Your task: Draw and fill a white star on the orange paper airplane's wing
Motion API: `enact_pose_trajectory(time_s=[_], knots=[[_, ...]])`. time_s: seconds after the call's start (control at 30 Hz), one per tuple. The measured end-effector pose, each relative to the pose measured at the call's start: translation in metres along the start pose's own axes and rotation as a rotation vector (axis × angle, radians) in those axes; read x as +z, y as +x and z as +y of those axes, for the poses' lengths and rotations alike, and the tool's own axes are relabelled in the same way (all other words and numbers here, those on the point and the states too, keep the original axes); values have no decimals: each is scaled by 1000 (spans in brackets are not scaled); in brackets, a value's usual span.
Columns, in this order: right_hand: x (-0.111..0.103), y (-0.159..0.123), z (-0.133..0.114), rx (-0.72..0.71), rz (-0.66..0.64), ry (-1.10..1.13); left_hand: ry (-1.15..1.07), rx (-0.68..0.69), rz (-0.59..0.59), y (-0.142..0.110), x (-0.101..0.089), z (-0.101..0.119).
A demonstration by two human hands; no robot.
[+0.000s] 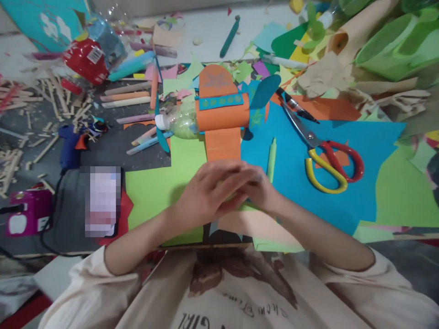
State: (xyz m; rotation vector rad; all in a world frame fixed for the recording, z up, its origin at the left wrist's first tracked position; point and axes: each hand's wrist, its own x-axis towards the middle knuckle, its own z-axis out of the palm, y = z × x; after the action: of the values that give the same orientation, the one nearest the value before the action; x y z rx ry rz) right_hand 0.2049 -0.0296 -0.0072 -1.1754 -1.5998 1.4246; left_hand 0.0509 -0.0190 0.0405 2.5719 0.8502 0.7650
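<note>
Overlapping, left hand (pixel 214 192) and right hand (pixel 265 189) (grips unclear) lie near a rounded plastic bottle (pixel 181 120) wearing orange paper (pixel 222 115).

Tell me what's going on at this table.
A person has the left hand laid over the right hand; whether anything is between them is hidden. Just beyond them rests a model plane with a plastic bottle nose and orange wings. To its right, scissors lie on blue paper, and a glue gun lies off to the left.
</note>
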Motion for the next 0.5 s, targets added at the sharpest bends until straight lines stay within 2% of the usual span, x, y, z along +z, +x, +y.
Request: enact_pose_trajectory(time_s=[0.1, 0.17, 0.27, 0.4, 0.5], knots=[[-10, 2, 1, -54, 60, 357, 46, -90, -92, -5, 2, -9], [-13, 2, -1, -51, 77, 476, 23, -108, -172, -8, 1, -15], [-12, 3, -5, -23, 43, 462, 20, -142, -216, -15, 2, -20], [-12, 1, -9, 3, -73, 472, 23, -190, -273, -24, 3, -19], [-14, -1, -7, 42, -83, 472, 25, -200, -265, -30, -5, -23]])
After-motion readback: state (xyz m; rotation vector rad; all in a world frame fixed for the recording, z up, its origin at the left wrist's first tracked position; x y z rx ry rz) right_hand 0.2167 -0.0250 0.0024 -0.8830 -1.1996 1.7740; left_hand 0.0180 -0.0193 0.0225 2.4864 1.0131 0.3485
